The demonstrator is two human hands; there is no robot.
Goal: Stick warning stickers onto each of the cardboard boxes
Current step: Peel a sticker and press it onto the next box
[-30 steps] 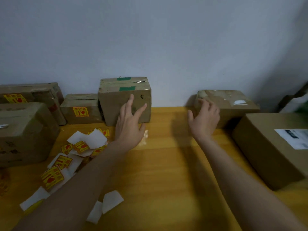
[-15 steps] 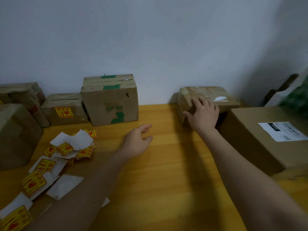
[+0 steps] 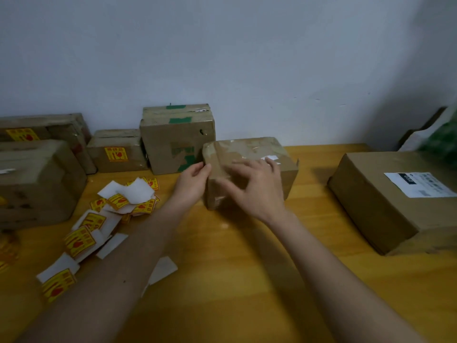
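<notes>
Left grip (image 3: pixel 191 180): fingers pinching the taped box (image 3: pixel 249 167) at its left edge.
Right grip (image 3: pixel 257 186): open, fingers spread over the box's front.
Box: mid-surface (image 3: pixel 247 280), long axis left-right.
Stickers (image 3: pixel 81 240): loose pile, far left.

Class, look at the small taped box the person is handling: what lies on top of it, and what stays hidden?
On the taped box lie shiny clear tape, a small white label and the right hand. The left hand touches its left edge. No yellow sticker shows; its contents and underside are hidden.
</notes>
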